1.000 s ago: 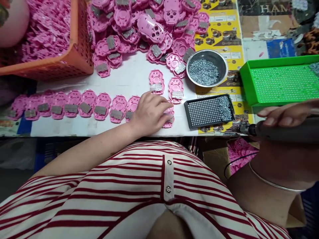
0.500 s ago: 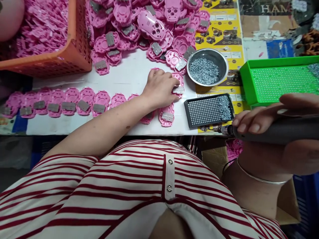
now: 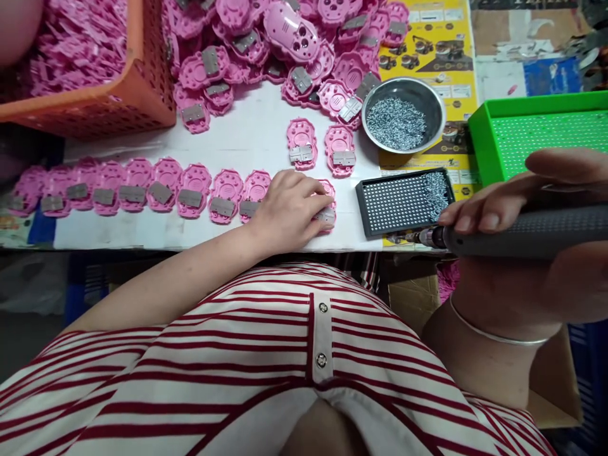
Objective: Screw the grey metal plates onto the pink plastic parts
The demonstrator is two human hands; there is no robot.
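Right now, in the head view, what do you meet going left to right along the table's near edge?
Row of pink parts → left hand on a pink part → black screw tray → screwdriver in right hand.

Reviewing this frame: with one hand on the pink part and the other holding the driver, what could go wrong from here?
1. The left hand covers the pink part at the end of the row; if the electric screwdriver in the right hand comes in, its tip might catch a finger.
2. The black screw tray lies near the table edge, beside the driver's tip; a bump could tip it off.
3. The steel bowl of screws stands close behind; a sweeping arm could spill it.
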